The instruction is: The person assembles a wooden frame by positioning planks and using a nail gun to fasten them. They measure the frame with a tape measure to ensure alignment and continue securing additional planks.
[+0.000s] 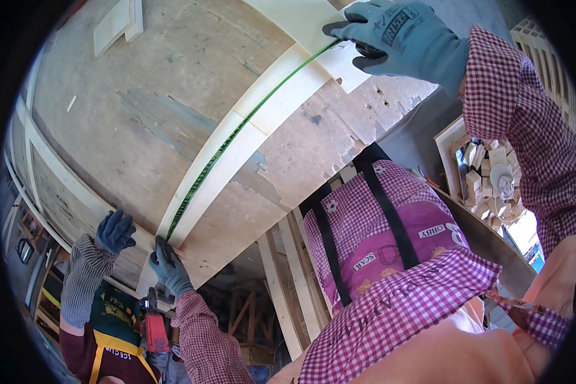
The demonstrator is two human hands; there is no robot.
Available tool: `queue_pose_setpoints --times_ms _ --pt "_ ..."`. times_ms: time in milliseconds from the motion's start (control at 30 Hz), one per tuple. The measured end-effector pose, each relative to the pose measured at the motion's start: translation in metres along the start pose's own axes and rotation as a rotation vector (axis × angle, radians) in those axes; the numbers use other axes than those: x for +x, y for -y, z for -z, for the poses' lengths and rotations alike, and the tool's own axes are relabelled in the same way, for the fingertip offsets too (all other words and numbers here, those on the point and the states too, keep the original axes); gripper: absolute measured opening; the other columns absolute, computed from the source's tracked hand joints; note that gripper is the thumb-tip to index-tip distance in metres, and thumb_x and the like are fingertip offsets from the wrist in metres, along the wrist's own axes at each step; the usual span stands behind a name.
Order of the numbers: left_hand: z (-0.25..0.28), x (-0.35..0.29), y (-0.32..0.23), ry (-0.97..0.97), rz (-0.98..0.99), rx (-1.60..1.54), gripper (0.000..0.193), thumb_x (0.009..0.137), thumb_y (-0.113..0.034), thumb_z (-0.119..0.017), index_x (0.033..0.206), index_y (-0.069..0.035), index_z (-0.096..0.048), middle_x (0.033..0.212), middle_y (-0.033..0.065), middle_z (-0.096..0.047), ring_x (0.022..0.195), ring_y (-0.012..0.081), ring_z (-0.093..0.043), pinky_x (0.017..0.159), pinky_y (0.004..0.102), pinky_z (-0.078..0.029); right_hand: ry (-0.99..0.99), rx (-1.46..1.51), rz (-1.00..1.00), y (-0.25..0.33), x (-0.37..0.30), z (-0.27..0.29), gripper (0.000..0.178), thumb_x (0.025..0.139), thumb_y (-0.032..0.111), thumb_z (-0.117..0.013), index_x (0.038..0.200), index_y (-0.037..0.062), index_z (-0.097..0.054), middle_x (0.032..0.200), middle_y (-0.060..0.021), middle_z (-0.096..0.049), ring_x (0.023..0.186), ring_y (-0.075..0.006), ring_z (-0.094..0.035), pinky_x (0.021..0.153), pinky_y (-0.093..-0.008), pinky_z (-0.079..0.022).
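Wooden blocks (473, 184) sit in a crate (447, 152) past the worktop's (173, 38) near edge; a sliver (72, 102) lies near its left edge.

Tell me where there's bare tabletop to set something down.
Bare tabletop lies between the upper-left wood pieces and the pale strip; a narrower patch, between that strip and the splintered edge. Crowded: left hand and co-worker's hand by the lower end, right hand at the upper.

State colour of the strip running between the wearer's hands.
The strip is green with dark markings; head view.
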State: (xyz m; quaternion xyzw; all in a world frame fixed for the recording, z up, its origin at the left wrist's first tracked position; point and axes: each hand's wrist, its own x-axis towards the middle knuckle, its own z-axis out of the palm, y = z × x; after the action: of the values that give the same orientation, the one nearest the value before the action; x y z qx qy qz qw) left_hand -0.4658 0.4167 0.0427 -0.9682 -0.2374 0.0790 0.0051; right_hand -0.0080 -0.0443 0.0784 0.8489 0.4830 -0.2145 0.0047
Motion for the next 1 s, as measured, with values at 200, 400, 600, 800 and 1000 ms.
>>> queue_pose_setpoints --times_ms 200,400,600,800,1000 --pt "0.006 -0.006 -0.001 0.0 -0.008 0.049 0.041 0.089 -0.014 -0.061 0.13 -0.02 -0.054 0.094 0.0161 -0.053 0.084 0.0314 -0.056 0.074 0.038 -0.047 0.137 -0.022 -0.066 -0.015 0.003 0.018 0.051 0.079 0.04 -0.061 0.126 0.0202 -0.053 0.103 -0.0071 -0.06 0.087 -0.0268 -0.061 0.075 -0.0402 -0.049" --pt "0.004 0.005 -0.007 0.017 -0.009 0.008 0.041 0.088 -0.011 -0.062 0.128 -0.018 -0.056 0.095 0.0159 -0.052 0.085 0.03 -0.056 0.075 0.0369 -0.048 0.268 -0.197 -0.082 -0.038 0.024 0.033 0.028 0.078 0.036 -0.057 0.092 0.013 -0.067 0.087 -0.0119 -0.065 0.079 -0.0312 -0.062 0.071 -0.0439 -0.049" --pt "0.003 0.005 -0.001 0.021 -0.049 -0.04 0.042 0.086 -0.008 -0.063 0.127 -0.014 -0.056 0.091 0.0143 -0.052 0.083 0.0286 -0.054 0.073 0.0361 -0.047 0.324 -0.151 -0.089 -0.039 0.029 0.031 0.029 0.078 0.036 -0.057 0.092 0.0134 -0.067 0.088 -0.0118 -0.066 0.081 -0.031 -0.062 0.072 -0.0436 -0.049" --pt "0.005 0.008 -0.006 0.04 -0.037 -0.006 0.039 0.09 -0.013 -0.059 0.129 -0.017 -0.055 0.094 0.0177 -0.053 0.085 0.0319 -0.056 0.075 0.0384 -0.047 0.346 -0.131 -0.095 -0.043 0.027 0.028 0.029 0.078 0.037 -0.057 0.093 0.0137 -0.067 0.088 -0.0116 -0.066 0.082 -0.0309 -0.062 0.072 -0.0432 -0.048" --pt "0.003 0.005 -0.007 -0.006 -0.012 -0.012 0.041 0.087 -0.01 -0.063 0.127 -0.015 -0.056 0.092 0.0147 -0.053 0.083 0.029 -0.055 0.072 0.0368 -0.047 0.364 -0.123 -0.099 -0.042 0.029 0.029 0.03 0.078 0.037 -0.057 0.093 0.0141 -0.067 0.089 -0.0115 -0.066 0.083 -0.0307 -0.062 0.073 -0.0429 -0.048"
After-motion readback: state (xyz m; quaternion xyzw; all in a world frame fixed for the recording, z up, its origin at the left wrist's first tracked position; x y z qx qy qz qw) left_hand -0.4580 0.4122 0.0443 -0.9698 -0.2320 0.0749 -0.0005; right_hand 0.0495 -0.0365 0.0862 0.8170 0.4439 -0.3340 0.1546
